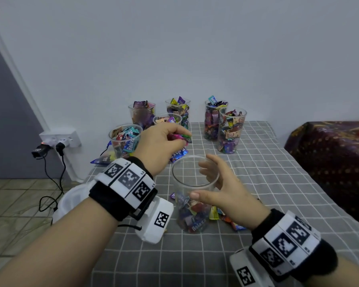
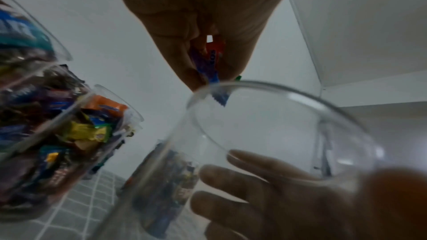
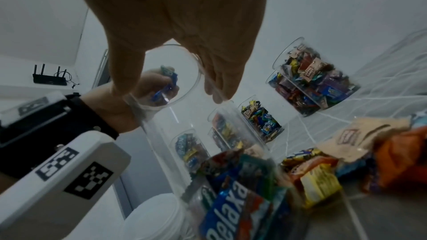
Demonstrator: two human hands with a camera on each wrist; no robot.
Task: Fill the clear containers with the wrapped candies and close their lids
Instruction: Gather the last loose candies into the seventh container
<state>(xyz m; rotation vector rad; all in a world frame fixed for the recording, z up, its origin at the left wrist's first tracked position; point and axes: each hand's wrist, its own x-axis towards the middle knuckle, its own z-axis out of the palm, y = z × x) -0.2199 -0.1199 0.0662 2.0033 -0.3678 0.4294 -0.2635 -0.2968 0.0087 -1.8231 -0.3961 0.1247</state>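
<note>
A clear container (image 1: 195,183) stands on the grey checked cloth (image 1: 267,183), with a layer of wrapped candies (image 1: 192,216) at its bottom. My right hand (image 1: 209,183) grips its upper wall, thumb in front and fingers behind. My left hand (image 1: 179,139) pinches a small bunch of wrapped candies (image 1: 177,137) just beyond and above the rim. In the left wrist view the blue and red candies (image 2: 213,61) hang from my left hand (image 2: 208,74) over the container's rim (image 2: 277,87). The right wrist view shows my right hand (image 3: 184,83) around the container (image 3: 175,109).
Several candy-filled clear containers (image 1: 229,131) stand at the back near the wall. Loose candies (image 1: 228,219) lie right of the held container. A white round stack (image 3: 157,216) sits low at the left. A wall socket with plugs (image 1: 58,141) is off the left edge; a dark patterned cloth (image 1: 336,162) lies right.
</note>
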